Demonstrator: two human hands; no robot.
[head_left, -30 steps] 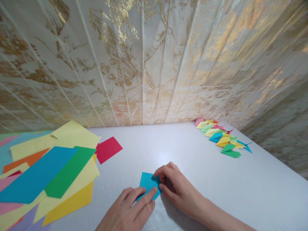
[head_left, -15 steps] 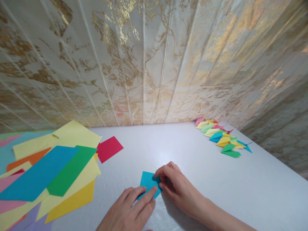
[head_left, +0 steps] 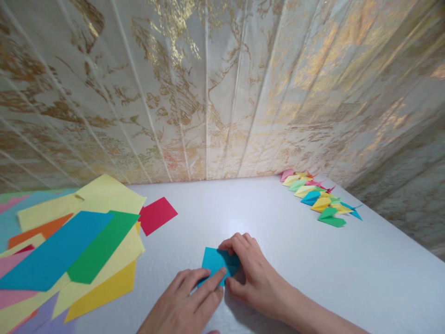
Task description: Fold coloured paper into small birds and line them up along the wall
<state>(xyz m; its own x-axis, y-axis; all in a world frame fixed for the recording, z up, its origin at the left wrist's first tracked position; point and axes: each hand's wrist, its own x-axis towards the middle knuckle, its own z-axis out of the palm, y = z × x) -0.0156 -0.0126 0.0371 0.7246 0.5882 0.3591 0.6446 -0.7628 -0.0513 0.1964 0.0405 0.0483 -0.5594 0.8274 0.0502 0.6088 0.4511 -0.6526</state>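
Note:
A blue sheet of origami paper (head_left: 212,260) lies on the white table in front of me, its right part raised and shaded. My left hand (head_left: 189,297) rests on its near left side, fingers stretched out and pressing it flat. At the right side, my right hand (head_left: 248,266) curves over the lifted part, its fingertips on the far edge and its thumb at the near edge. The palm side of that hand is partly hidden.
Many coloured paper sheets (head_left: 104,250) overlap at the left, with a red square (head_left: 159,215) beside them. Folded paper figures (head_left: 332,217) stand in rows at the far right. A gold-patterned curtain (head_left: 222,93) hangs along the table's (head_left: 313,278) back edge.
My right hand has spread its thumb from its fingers. The right part of the blue paper has lifted and turned darker, while my left hand stays in place.

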